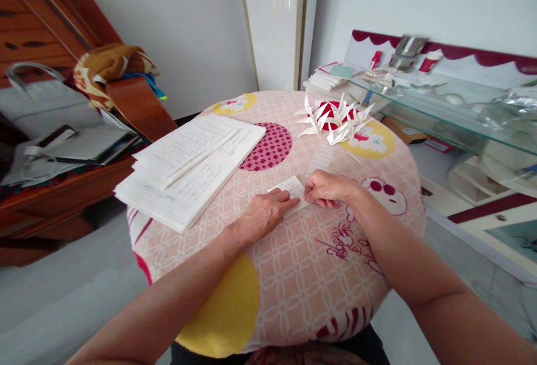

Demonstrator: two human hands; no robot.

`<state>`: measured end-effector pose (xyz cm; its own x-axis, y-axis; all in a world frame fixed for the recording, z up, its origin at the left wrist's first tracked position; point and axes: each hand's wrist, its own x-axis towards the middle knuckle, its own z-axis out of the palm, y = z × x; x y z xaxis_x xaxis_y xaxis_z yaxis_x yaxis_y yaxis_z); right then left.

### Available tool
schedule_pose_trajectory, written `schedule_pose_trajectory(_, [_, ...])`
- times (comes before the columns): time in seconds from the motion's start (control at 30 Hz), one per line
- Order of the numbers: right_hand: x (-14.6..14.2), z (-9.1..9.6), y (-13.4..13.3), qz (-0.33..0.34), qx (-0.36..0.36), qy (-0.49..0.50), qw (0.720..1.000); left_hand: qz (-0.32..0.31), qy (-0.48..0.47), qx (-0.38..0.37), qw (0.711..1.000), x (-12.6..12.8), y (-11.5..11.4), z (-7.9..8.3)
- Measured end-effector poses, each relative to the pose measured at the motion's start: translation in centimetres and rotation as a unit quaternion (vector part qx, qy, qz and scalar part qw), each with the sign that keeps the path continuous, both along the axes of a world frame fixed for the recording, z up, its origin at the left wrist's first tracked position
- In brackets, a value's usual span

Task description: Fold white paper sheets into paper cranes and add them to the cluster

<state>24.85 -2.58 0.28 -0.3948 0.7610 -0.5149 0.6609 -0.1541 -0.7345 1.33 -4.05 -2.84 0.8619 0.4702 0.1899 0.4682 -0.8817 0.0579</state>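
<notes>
Small white paper piece with dark markings [296, 187] lies on the pink, white-patterned cloth [293, 275], pressed under my left hand [268, 213], fingers extended; my right hand [326, 187] seems to pinch its right edge. Should the cloth ruck, the paper could skew.

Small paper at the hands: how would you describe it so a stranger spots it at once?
Start at the round, cloth-covered table, then look near its middle. The small paper lies there, with the left hand on it and the right hand at its edge. Far smaller than the stacked sheets, it also lies flatter than the pointed paper cranes.
</notes>
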Motion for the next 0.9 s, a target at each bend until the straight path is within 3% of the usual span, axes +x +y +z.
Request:
schedule_pose_trajectory(0.27, [-0.12, 0.31, -0.09, 0.011, 0.028, -0.029, 0.999, -0.004, 0.049, 0.049, 0.998, 0.31, -0.05, 0.22])
schedule_pose_trajectory(0.57, [0.27, 0.2, -0.16, -0.027, 0.015, 0.006, 1.0, -0.008, 0.081, 0.062, 0.995, 0.7, -0.21, 0.68])
schedule_pose_trajectory(0.9, [-0.44, -0.16, 0.06, -0.024, 0.041, -0.064, 0.997, -0.01, 0.091, 0.068, 0.993, 0.83, -0.16, 0.68])
